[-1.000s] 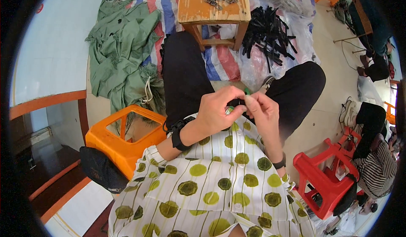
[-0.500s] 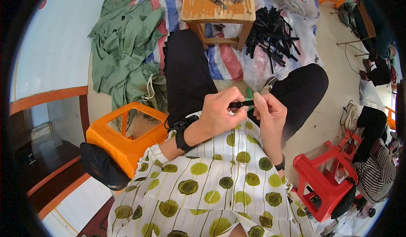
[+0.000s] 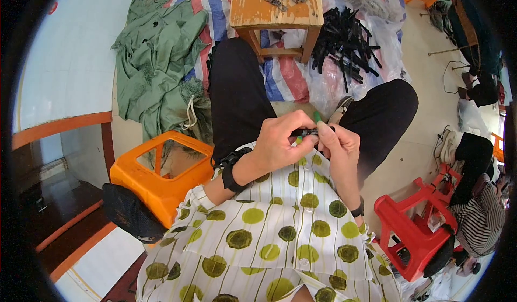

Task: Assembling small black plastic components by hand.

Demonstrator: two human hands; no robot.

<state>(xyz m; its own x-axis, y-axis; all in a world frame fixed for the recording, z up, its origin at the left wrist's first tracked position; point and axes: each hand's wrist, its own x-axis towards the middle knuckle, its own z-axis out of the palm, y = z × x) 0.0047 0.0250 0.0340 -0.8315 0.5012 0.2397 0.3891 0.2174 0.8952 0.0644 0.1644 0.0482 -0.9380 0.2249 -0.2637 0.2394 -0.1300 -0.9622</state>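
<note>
Tiled floor, striped sheet (image 3: 215, 11) spread under a wooden stool (image 3: 277, 11) with metal bits on top; heap of black strips (image 3: 344, 46) beside it. Seated over the lap: left hand (image 3: 280, 143) and right hand (image 3: 336, 146) both pinch one small black strip (image 3: 306, 133) between them. Thin grip; likely to slip into the lap folds. Earlier, hands sat slightly higher, strip less level.

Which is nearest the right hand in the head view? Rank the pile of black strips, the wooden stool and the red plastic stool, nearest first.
From the right hand:
1. Pile of black strips, ahead on the plastic sheet, slightly right.
2. Red plastic stool, low on the person's right.
3. Wooden stool, farthest, ahead beyond the knees.
The first two are fairly close to call.
</note>
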